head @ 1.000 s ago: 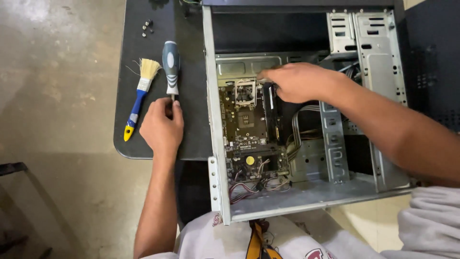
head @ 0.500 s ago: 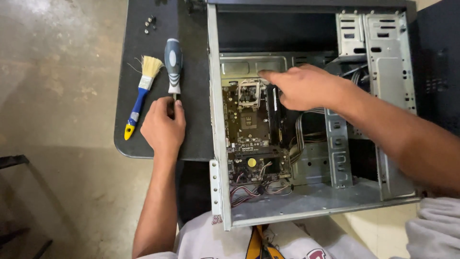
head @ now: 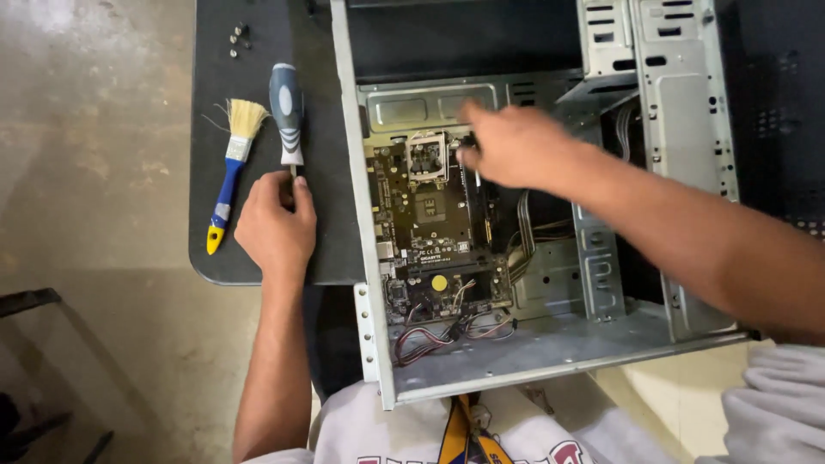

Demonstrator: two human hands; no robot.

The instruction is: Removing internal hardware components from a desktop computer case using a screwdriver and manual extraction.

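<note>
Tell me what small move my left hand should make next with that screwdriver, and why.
Probably close the left hand around the screwdriver and lift it. Its fingertips sit at the shaft, not gripping, while the right hand is already inside the open computer case, over the motherboard.

a grey-and-blue striped handle is seen on the screwdriver [head: 286,112], a blue handle with a yellow tip and pale straw bristles on the brush [head: 229,172], a dark brown board with a yellow disc in the silver-grey case [head: 687,103], and a black top on the table [head: 258,258].
</note>
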